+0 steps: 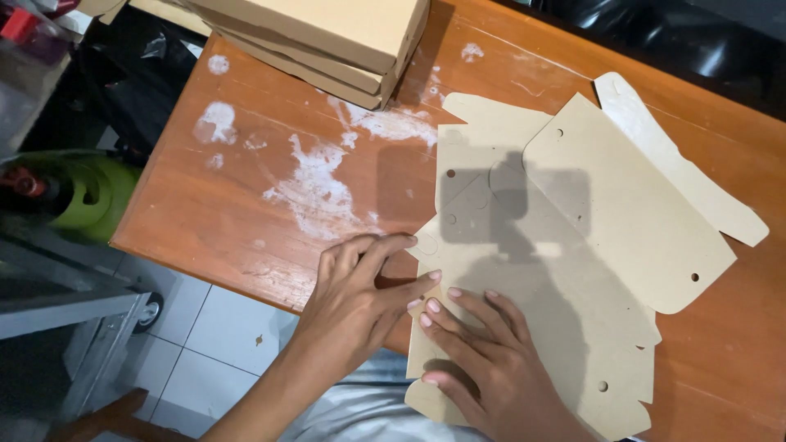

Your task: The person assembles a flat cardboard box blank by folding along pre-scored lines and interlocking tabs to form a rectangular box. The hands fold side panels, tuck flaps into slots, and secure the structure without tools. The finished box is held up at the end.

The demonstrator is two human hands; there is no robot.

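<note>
Left of the table: a green rounded container (pixel 90 192) stands on the floor; its kind is hard to tell in the dim corner.

Table (pixel 246 205): reddish-brown wood, blotched with white smears.

Folded boxes (pixel 327 37): plain tan cardboard, stacked at the far edge, no label showing.

Left hand (pixel 352 307): at the near edge, fingers (pixel 385 250) spread and released, tips pinching at the left corner of the flat box blank (pixel 532 270).

Right hand (pixel 483 368): laid flat on the blank's near part, fingers loose, pressing it down, grasping nothing.

Flat box blank: die-cut tan card with small round holes, lying on a loose pile of like sheets (pixel 639 221) fanned rightward.

Handling note: the fold would likely go cleanest with the right palm kept firm beside the crease while the left lifts the flap evenly along its scored line.
</note>
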